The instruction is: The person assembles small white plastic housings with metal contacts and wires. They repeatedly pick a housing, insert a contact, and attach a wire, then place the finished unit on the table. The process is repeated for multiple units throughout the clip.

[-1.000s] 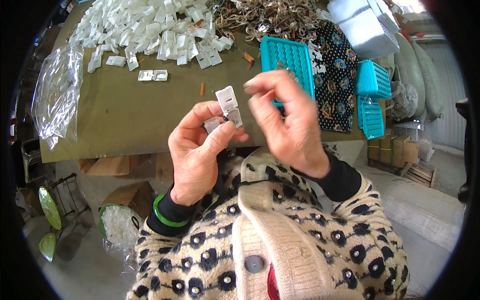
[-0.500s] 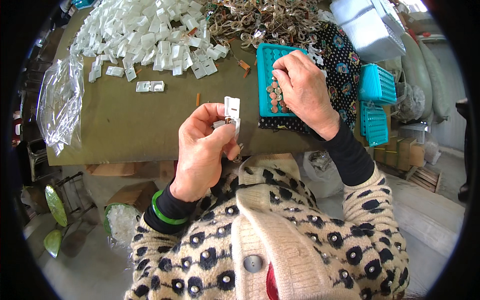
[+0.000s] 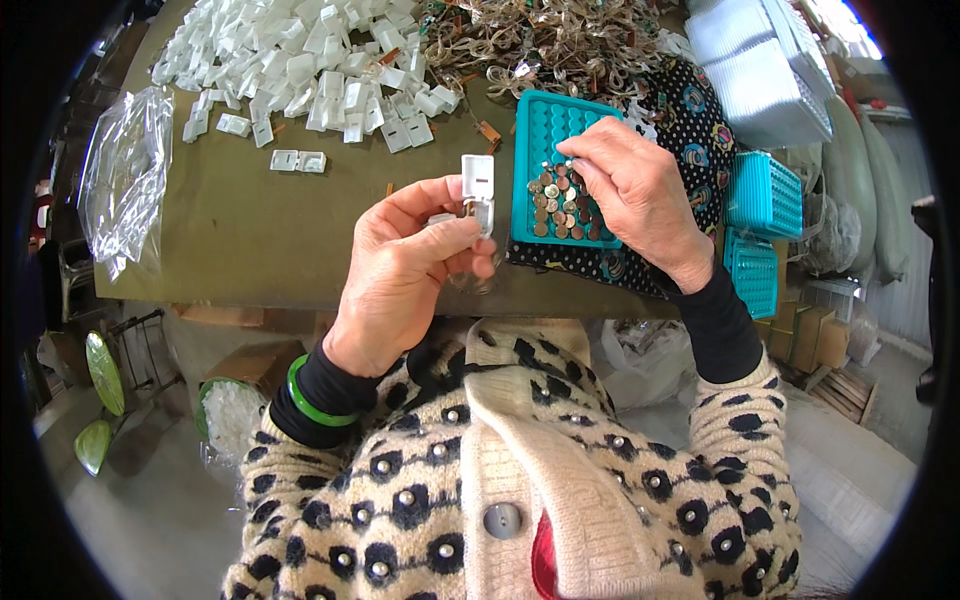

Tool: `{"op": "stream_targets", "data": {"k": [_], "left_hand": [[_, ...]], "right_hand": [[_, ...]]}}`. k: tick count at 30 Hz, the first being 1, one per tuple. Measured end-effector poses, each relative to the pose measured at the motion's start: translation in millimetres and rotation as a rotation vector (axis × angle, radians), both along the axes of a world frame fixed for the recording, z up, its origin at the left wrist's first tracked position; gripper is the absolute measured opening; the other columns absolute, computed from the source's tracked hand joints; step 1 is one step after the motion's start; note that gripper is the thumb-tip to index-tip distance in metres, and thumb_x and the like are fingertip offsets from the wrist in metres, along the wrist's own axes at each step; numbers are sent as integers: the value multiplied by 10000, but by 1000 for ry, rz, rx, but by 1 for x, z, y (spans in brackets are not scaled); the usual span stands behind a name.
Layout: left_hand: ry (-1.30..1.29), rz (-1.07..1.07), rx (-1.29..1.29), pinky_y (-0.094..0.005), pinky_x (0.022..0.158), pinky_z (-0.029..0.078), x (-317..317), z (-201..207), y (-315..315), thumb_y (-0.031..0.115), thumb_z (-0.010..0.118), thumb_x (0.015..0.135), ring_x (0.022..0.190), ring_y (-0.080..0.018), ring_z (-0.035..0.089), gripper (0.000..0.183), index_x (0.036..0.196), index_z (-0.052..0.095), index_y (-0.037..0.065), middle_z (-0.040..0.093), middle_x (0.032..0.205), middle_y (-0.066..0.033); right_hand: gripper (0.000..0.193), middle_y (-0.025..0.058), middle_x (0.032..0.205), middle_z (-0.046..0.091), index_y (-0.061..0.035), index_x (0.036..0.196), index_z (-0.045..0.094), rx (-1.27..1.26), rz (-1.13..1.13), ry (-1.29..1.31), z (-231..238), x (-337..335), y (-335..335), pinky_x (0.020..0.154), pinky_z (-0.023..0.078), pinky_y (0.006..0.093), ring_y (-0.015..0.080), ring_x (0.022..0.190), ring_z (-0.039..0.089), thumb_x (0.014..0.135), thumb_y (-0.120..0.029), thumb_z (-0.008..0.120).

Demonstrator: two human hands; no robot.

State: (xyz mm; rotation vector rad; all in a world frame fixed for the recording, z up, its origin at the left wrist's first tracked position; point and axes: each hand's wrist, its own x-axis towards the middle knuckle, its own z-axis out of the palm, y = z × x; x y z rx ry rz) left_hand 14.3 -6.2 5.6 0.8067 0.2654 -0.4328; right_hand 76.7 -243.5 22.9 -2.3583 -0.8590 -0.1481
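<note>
Head view. Left hand [image 3: 395, 260], centre-left of frame: thumb and fingers grasp a small white plastic hinged case [image 3: 478, 180], lid raised, at frame centre. Right hand [image 3: 640, 190], right of centre: thumb and index finger drawn together over small round coppery-silver metal discs [image 3: 568, 212] in a turquoise rectangular plastic tray [image 3: 548, 112]; cannot tell whether a disc is pinched. Change: one second ago this hand was beside the case; now over the tray. Judgement: disc-picking stage, case not yet closed. White plastic case pile [image 3: 290, 60], upper left.
</note>
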Motion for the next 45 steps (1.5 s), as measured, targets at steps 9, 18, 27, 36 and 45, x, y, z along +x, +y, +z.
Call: {"op": "stream_targets", "data": {"k": [9, 18, 27, 36, 45], "left_hand": [[17, -15, 2, -339, 754, 615, 8, -2, -7, -24, 667, 857, 861, -232, 718, 313, 1167, 623, -33, 700, 1001, -122], [-30, 38, 77, -336, 738, 619, 5, 2, -7, -43, 670, 837, 835, -237, 722, 323, 1158, 633, -30, 693, 1004, -127], [-83, 73, 202, -305, 702, 608, 7, 3, -13, -81, 662, 814, 814, -221, 717, 303, 1115, 639, -58, 646, 903, -76], [-89, 93, 201, -266, 657, 590, 0, 6, -17, -80, 673, 810, 735, -169, 692, 305, 1112, 633, -92, 625, 868, -67], [-140, 86, 147, -305, 692, 603, -6, 1, -15, -91, 660, 835, 798, -225, 713, 299, 1132, 628, -66, 623, 935, -87]], "right_hand": [[124, 106, 840, 538, -1, 917, 611, -107, 190, -54, -3, 16, -12, 644, 521, 363, 274, 763, 604, 801, 22, 646], [96, 112, 825, 528, -3, 877, 565, -209, 187, -9, 2, 20, -9, 641, 511, 379, 286, 743, 592, 815, 7, 639], [133, 108, 836, 563, 9, 906, 567, 47, 90, -108, 16, -7, 18, 630, 521, 343, 260, 733, 607, 810, 41, 653], [284, 129, 924, 548, 37, 970, 602, -19, 79, -342, 0, -32, 50, 675, 526, 351, 272, 807, 601, 691, 30, 654], [220, 125, 896, 622, -2, 967, 633, 188, -31, -198, 4, -41, 54, 653, 531, 326, 264, 775, 642, 784, 108, 684]]}}
